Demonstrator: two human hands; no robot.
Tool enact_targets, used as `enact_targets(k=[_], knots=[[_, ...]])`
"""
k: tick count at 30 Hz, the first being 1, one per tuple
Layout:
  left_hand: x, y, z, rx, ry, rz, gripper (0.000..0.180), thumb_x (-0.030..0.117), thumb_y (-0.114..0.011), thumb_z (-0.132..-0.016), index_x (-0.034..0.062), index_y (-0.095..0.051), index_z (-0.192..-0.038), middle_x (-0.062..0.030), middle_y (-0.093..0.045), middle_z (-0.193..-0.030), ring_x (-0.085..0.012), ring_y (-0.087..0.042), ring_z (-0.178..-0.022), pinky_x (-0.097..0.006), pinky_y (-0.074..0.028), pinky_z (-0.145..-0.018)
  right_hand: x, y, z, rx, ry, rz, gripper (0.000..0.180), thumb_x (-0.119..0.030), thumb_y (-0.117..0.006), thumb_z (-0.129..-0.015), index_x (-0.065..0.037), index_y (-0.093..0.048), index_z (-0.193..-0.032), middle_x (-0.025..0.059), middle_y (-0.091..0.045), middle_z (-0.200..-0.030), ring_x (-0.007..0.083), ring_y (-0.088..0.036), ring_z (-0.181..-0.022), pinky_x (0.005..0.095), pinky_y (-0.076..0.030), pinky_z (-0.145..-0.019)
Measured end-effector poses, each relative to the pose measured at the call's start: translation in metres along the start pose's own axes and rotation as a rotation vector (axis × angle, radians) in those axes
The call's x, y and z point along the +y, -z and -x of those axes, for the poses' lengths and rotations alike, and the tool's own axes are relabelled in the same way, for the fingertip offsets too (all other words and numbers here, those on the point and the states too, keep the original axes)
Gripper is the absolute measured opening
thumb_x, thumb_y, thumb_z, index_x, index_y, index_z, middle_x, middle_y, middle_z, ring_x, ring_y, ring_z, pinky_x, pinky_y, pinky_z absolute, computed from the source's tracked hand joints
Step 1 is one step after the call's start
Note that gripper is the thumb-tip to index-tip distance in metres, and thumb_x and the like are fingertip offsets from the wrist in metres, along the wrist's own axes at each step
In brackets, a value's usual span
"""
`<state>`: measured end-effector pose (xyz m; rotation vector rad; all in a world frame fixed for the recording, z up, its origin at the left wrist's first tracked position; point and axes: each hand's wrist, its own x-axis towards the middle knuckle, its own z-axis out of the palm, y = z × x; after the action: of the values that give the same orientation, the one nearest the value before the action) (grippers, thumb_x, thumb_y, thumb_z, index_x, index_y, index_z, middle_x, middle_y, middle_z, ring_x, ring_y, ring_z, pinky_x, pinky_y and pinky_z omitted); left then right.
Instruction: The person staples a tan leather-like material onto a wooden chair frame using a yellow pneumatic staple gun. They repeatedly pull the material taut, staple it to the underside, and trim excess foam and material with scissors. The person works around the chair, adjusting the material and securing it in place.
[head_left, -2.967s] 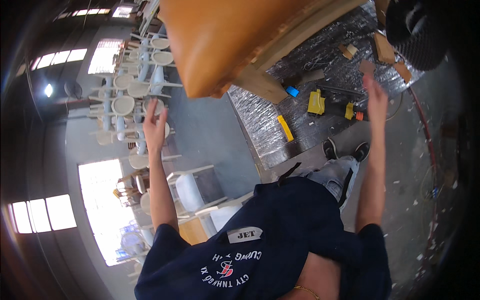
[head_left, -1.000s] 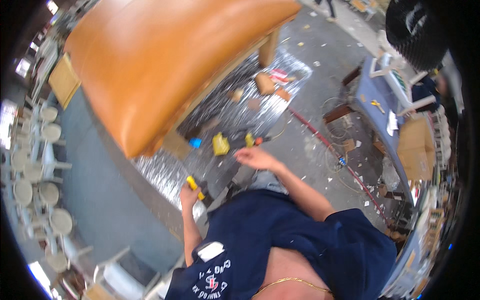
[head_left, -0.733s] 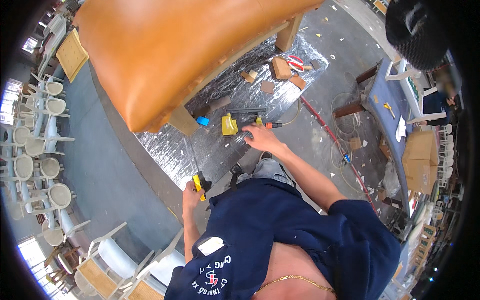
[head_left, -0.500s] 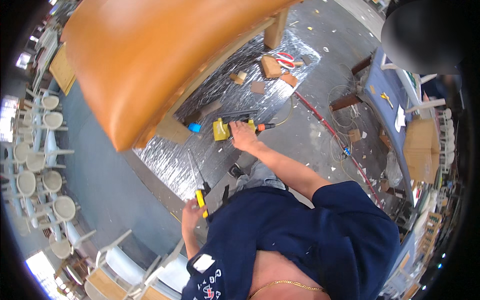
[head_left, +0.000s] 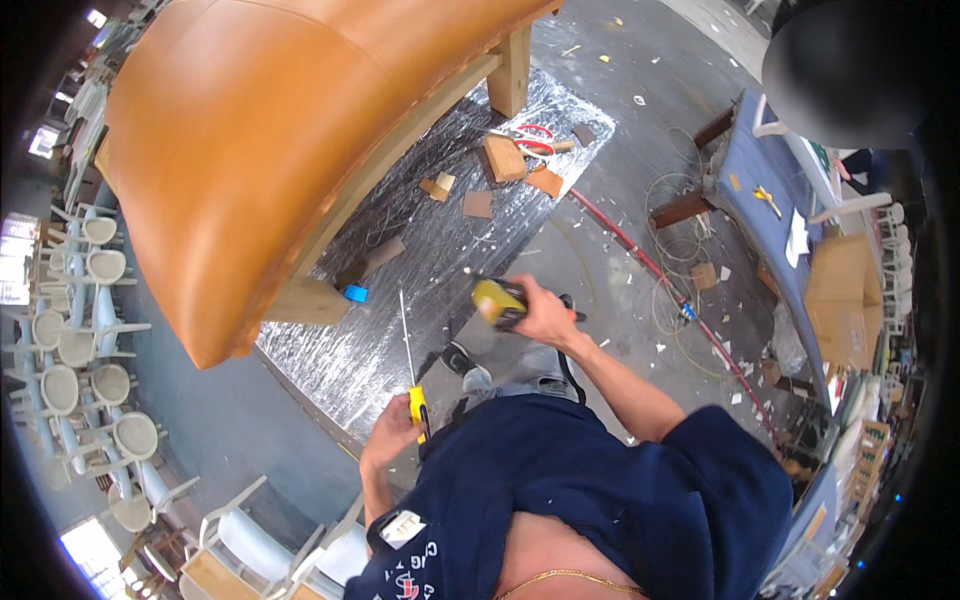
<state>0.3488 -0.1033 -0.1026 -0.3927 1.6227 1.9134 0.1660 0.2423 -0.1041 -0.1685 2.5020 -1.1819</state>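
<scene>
The right hand [head_left: 545, 312] has its fingers wrapped around a yellow power tool [head_left: 499, 301], held above the silver foil sheet [head_left: 400, 300] on the floor. The left hand [head_left: 392, 432] grips a yellow-handled screwdriver [head_left: 414, 385], fingers closed on the handle, shaft pointing up toward the orange leather seat [head_left: 290, 140].

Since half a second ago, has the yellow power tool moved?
Yes. The right hand has lifted the yellow tool off the foil sheet, toward the body.
</scene>
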Motion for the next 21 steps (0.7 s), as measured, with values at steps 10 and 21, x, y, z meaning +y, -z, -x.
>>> enact_targets(k=[10, 21], knots=[[0.06, -0.123, -0.205, 0.461, -0.108, 0.646, 0.026, 0.029, -0.069, -0.093, 0.0147, -0.048, -0.089, 0.0004, -0.047, -0.073, -0.0159, -0.053, -0.062, -0.034, -0.051, -0.063, 0.218, 0.144, 0.085, 0.196, -0.325, -0.219, 0.035, -0.026, -0.078, -0.084, -0.003, -0.068, -0.107, 0.0104, -0.071, -0.089, 0.0213, -0.068, -0.084, 0.036, -0.052, -0.078], [0.122, -0.282, -0.393, 0.666, -0.295, 1.204, 0.026, 0.03, -0.073, -0.092, 0.0141, -0.059, -0.107, -0.0051, -0.063, -0.09, -0.02, -0.063, -0.076, -0.036, -0.057, -0.069, 0.326, 0.285, 0.041, 0.626, -0.31, -0.993, 0.034, -0.011, -0.069, -0.092, -0.005, -0.061, -0.125, 0.0018, -0.063, -0.082, 0.0149, -0.063, -0.073, 0.0318, -0.053, -0.078]])
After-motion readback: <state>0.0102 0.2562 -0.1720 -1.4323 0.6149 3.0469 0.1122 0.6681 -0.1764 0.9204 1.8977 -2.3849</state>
